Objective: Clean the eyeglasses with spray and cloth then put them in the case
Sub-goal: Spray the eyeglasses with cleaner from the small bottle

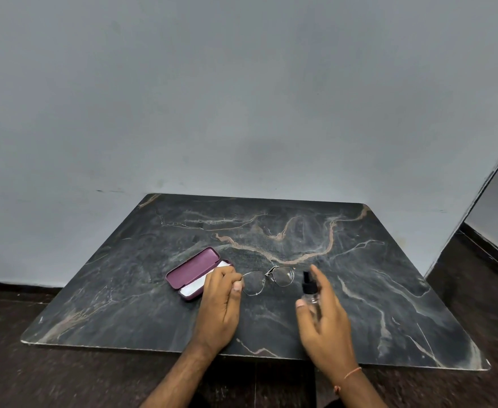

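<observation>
Dark marble-patterned stone makes up the table, which lies low on the floor against a grey wall and carries everything for the job. Taking the eyeglasses as the landmark, the purple case sits just to their left with its lid thrown back, a white cloth lying inside it, so both are within reach for the later steps.

The left hand comes in from the near side of the eyeglasses; its grip pinches the left edge of the frame between thumb and fingertips, probably to keep the lenses steady and angled for spraying without touching the glass.

The right hand is to the right of the eyeglasses, fingers partly curled round a small clear spray bottle with a black pump top. The nozzle seems to point toward the lenses, and a finger appears raised near the pump, though whether it presses I cannot tell.

The eyeglasses, thin metal-rimmed, rest low at the table's middle, between the two hands. Spraying looks like the step in hand; wiping and casing remain.
</observation>
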Demonstrator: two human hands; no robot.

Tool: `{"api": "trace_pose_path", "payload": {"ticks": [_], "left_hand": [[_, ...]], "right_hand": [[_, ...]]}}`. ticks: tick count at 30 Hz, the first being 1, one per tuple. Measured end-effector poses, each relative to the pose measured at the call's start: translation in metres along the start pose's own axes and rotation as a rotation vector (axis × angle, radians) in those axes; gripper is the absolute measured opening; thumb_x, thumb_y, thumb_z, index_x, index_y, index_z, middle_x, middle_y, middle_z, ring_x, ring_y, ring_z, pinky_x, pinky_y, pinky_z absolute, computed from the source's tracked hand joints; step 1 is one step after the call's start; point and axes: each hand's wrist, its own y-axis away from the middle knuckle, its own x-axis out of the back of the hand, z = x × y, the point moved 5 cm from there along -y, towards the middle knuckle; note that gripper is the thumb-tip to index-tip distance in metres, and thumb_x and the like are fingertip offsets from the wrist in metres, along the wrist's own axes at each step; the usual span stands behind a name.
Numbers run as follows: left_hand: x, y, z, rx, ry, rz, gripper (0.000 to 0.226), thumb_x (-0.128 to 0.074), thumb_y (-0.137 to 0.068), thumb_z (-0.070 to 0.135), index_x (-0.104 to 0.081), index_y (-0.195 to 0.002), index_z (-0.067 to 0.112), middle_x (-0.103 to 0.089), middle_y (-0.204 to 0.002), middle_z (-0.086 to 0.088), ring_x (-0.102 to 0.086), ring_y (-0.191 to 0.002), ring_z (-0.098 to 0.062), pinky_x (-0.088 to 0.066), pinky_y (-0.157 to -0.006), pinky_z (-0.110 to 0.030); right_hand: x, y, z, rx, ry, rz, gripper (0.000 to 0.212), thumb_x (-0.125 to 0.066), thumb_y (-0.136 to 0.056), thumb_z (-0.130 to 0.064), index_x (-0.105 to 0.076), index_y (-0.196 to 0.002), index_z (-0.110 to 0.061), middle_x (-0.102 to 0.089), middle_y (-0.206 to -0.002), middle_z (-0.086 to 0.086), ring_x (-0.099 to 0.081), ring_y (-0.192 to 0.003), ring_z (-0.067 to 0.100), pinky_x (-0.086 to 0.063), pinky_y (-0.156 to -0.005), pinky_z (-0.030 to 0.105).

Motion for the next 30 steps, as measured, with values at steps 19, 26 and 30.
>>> {"api": "trace_pose_path", "payload": {"ticks": [19,26,30], "left_hand": [[0.001,0.002,-0.001,0.016,0.016,0.021,0.023,-0.04,-0.116,0.035,-0.059,-0.103,0.032,-0.053,-0.117,0.02,-0.055,-0.114,-0.018,-0.044,-0.099,-0.029],[0.004,0.005,0.002,0.079,-0.006,0.079,0.021,-0.04,-0.113,0.039,-0.06,-0.104,0.041,-0.048,-0.126,0.027,-0.052,-0.124,-0.009,-0.04,-0.109,-0.043],[0.006,0.013,0.009,0.128,0.004,0.118,0.022,-0.039,-0.111,0.044,-0.059,-0.103,0.047,-0.045,-0.129,0.028,-0.048,-0.13,-0.008,-0.036,-0.115,-0.057]], "right_hand": [[0.038,-0.027,0.066,-0.223,-0.074,0.142,0.074,-0.087,-0.088,-0.03,-0.044,-0.148,-0.039,-0.057,-0.147,-0.011,-0.062,-0.128,0.009,-0.051,-0.107,0.038],[0.053,0.007,0.039,-0.094,0.054,0.462,0.04,-0.066,-0.095,-0.048,-0.058,-0.131,-0.035,-0.058,-0.124,-0.019,-0.057,-0.116,0.016,-0.049,-0.093,0.032],[0.026,0.022,0.034,-0.155,-0.085,0.241,0.022,-0.07,-0.102,-0.028,-0.072,-0.098,-0.05,-0.072,-0.088,-0.011,-0.063,-0.071,0.009,-0.047,-0.061,0.013]]}}
